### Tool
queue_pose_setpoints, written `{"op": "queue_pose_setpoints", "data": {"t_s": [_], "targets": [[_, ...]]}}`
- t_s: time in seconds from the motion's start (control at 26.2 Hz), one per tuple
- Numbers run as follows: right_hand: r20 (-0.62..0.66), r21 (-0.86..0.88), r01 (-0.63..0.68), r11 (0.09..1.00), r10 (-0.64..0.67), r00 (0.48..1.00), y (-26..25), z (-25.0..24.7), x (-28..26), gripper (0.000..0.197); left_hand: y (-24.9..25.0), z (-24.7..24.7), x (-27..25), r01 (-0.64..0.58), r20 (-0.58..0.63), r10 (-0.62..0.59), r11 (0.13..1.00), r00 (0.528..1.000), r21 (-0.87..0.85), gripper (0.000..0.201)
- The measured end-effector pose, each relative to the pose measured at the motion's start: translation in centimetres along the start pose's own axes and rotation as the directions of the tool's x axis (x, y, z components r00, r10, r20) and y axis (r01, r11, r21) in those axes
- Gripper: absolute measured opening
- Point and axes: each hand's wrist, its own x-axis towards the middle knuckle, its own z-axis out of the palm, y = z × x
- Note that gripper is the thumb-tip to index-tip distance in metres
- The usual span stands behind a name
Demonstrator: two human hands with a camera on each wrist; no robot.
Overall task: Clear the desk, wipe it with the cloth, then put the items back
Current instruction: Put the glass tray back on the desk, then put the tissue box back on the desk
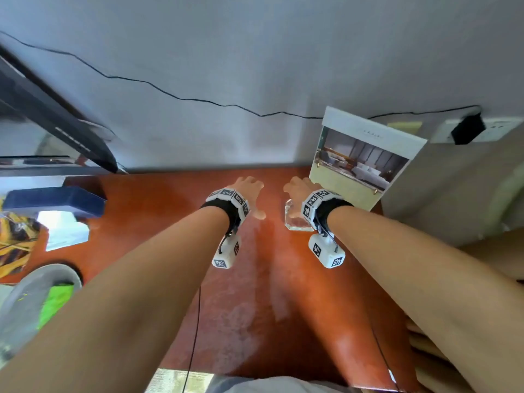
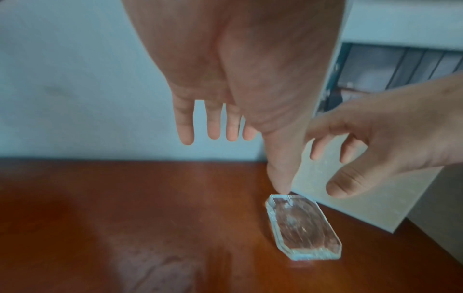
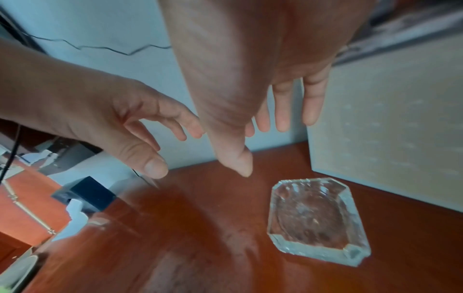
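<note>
forearms: two bare forearms reached forward over the desk, each with a black wrist strap and white marker-printed blocks.
left hand (image 1: 249, 191): it hovered above the glossy red-brown wooden desk (image 1: 158, 222), fingers straight and spread, thumb pointing down, nothing in its hold. in the left wrist view the thumb tip appeared at the far rim of the ashtray; whether it touched could not be told.
right hand (image 1: 297, 188): it hung over the desk just beside the left hand, fingers loosely extended and apart, grasping nothing, clear of the ashtray below it.
clear cut-glass ashtray with bevelled corners (image 3: 317, 220): it lay flat on the desk, towards the back right, partly under the right wrist in the head view, near the foot of the board.
cream-coloured board printed with a bedroom picture (image 1: 365, 157): it stood tilted on the desk against the pale wall, right of the hands.
desk surface: pale streaks and patches of sheen showed on the wood between the arms.
dark blue box (image 1: 56, 199): it sat at the left edge of the desk, well apart from the hands.
thin black cable (image 1: 170, 95): it ran across the wall to a black plug (image 1: 467, 129) in a white socket at the right.
</note>
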Motion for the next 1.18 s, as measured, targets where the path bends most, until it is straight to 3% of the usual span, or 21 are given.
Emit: {"op": "queue_pose_setpoints", "data": {"t_s": [0.19,0.5,0.99,1.18], "targets": [[-0.009,-0.040,0.047,0.998,-0.047,0.999,-5.2,-4.3,-1.8,0.063,-4.2,-2.6,-6.0,0.073,-0.089,-0.077,0.996,0.993,-0.042,0.091],[-0.096,-0.148,0.105,0.984,-0.119,0.988,-17.7,-9.1,-4.6,0.057,-14.5,-3.3,-16.7,0.106,-0.249,-0.129,0.989,0.960,-0.107,0.089],[-0.101,-0.088,0.093,0.992,-0.102,0.990,-43.0,-6.6,-7.9,0.068,-34.1,4.3,-32.9,0.154,-0.279,-0.226,0.954,0.933,-0.256,0.091],[-0.142,-0.200,0.229,0.953,-0.260,0.955,-51.0,-6.5,-6.9,0.063,-40.9,6.1,-36.2,0.247,-0.292,-0.341,0.916,0.894,-0.315,0.085]]}}
